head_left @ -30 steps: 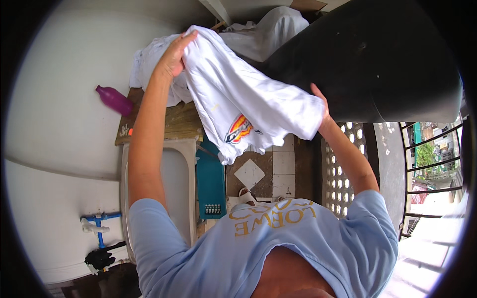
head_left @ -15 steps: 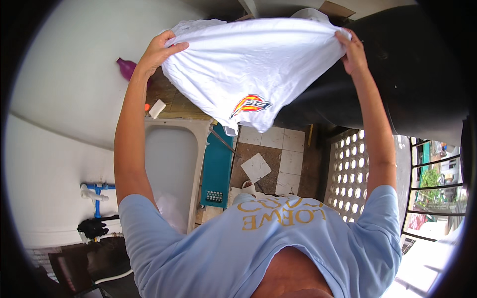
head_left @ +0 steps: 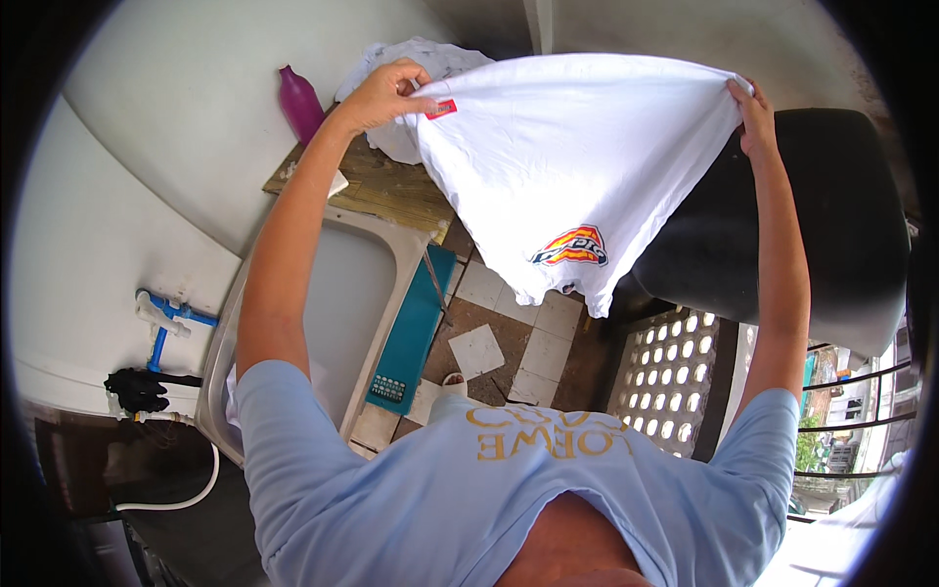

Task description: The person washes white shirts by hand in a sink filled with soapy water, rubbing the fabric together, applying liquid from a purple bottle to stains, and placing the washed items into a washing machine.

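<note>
A white T-shirt (head_left: 577, 147) is stretched out at arm's length between my two hands. Its hem edge or side runs taut across the top, and the rest hangs down to a bunched end near a red, yellow and dark printed emblem (head_left: 572, 247). My left hand (head_left: 391, 96) pinches the shirt's upper left corner, beside a small red tag (head_left: 442, 110). At the upper right corner my right hand (head_left: 751, 112) grips the cloth, with its fingers closed on the edge.
A sink (head_left: 403, 256) of cloudy water is under my left arm. Beyond it stand a wooden board (head_left: 391, 191), a purple bottle (head_left: 299, 103) and white cloth (head_left: 396, 64). A teal plastic piece (head_left: 411, 328) lies beside the sink. A large black object (head_left: 841, 225) is at right.
The shirt and both hands have shifted right in view as the head view turned. The red tag now shows by my left hand. Both hands keep their hold.
</note>
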`<action>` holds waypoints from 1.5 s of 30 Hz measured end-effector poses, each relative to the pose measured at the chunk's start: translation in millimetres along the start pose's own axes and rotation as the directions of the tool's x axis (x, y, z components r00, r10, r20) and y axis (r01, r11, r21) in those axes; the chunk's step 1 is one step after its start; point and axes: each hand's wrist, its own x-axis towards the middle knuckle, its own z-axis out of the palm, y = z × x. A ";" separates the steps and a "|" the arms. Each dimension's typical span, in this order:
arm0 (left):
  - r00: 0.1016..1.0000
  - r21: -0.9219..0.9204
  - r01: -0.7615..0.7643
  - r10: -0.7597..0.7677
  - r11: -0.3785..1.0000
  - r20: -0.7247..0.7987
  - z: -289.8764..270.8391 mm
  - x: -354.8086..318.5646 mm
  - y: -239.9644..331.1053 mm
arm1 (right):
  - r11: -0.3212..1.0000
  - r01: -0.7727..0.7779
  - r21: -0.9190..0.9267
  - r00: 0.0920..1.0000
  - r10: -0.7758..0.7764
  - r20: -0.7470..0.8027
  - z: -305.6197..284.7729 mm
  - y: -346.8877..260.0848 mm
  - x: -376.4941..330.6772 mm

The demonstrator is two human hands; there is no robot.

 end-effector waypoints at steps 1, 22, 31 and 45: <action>0.998 0.018 -0.052 0.053 0.998 -0.042 3.0 -1.3 -2.2 | 0.999 0.034 -0.026 0.999 -0.034 -0.002 -3.9 -2.8 7.3; 0.997 -0.199 -0.045 0.032 0.979 -0.069 -24.8 54.3 54.1 | 0.999 0.030 -0.017 0.994 -0.031 -0.105 -58.8 -36.7 7.1; 0.990 -0.358 -0.137 0.125 0.924 -0.058 -29.6 80.2 34.0 | 0.994 0.027 -0.110 0.995 -0.036 -0.088 -72.8 -34.0 32.6; 0.944 -0.162 -0.327 0.314 0.931 -0.099 -71.2 145.7 45.7 | 0.994 -0.051 -0.100 0.998 0.049 -0.025 -90.3 -45.8 68.7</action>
